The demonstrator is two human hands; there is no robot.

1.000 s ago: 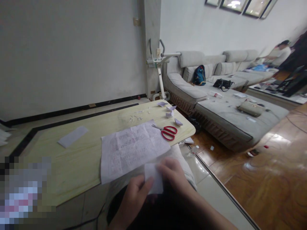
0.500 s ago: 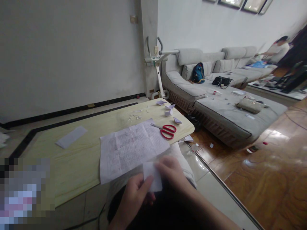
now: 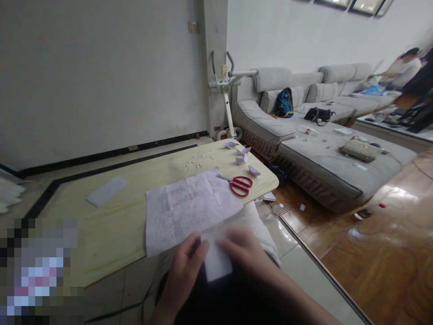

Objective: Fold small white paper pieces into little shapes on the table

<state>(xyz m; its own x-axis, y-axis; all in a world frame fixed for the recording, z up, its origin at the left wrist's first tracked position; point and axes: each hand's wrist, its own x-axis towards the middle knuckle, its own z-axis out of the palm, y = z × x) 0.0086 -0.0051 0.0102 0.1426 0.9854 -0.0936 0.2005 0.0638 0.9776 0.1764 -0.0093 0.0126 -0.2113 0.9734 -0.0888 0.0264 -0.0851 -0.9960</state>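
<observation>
Over my lap, a small folded sheet of white paper (image 3: 217,264) is held between both hands. My left hand (image 3: 190,259) pinches its left edge between thumb and fingers. At its upper right edge is my right hand (image 3: 241,246), closed on the paper and blurred by motion. Just beyond lies a large creased sheet with writing (image 3: 189,207) on the pale table (image 3: 115,234). Red-handled scissors (image 3: 241,185) rest at that sheet's far right corner, blades slightly parted. Several small folded paper boats (image 3: 241,160) stand along the table's right end.
Thin paper scraps (image 3: 193,165) and a folded white strip (image 3: 107,191) lie on the table. To the right is a grey sofa (image 3: 324,167) with a backpack (image 3: 284,103) and handbags. A person (image 3: 404,70) sits at its far end. A clear plastic bottle (image 3: 276,211) lies on the floor.
The folded paper has shifted slightly lower between my hands, and my left thumb has moved up to its upper left edge. My view has swung slightly. The scissors and paper boats stay put.
</observation>
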